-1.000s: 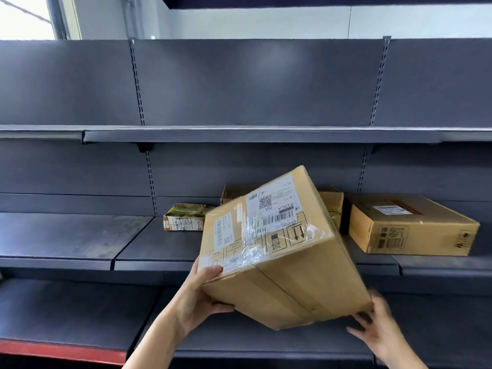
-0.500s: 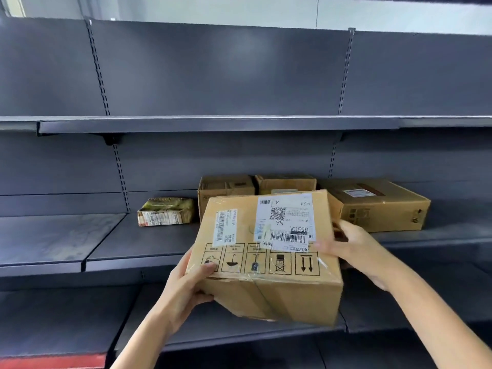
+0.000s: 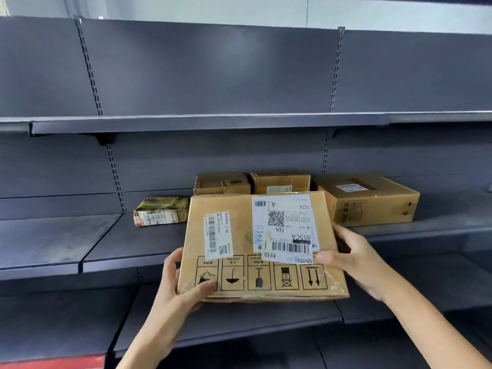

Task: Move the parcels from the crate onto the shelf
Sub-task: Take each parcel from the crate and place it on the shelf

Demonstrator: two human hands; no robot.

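Note:
I hold a brown cardboard parcel [image 3: 239,249] with white shipping labels and handling symbols in front of the middle shelf [image 3: 127,246], its far edge over the shelf board. My left hand [image 3: 178,291] grips its near-left corner, thumb on top. My right hand [image 3: 354,259] grips its right side, thumb on the label. Behind it on the shelf sit two small cardboard boxes [image 3: 222,183] [image 3: 281,181]. To the right lies a larger flat box [image 3: 372,198], and to the left a green-and-white wrapped packet [image 3: 159,210]. The crate is out of view.
Dark grey metal shelving fills the view. An upper shelf [image 3: 239,121] runs across above the parcels, and a lower shelf [image 3: 239,326] lies under the held parcel. The left stretch of the middle shelf holds nothing. A red strip [image 3: 50,362] marks the bottom left.
The parcel has turned from tilted on its corner to nearly flat and moved up and forward to the middle shelf. My right hand shifted from under its corner to its right side.

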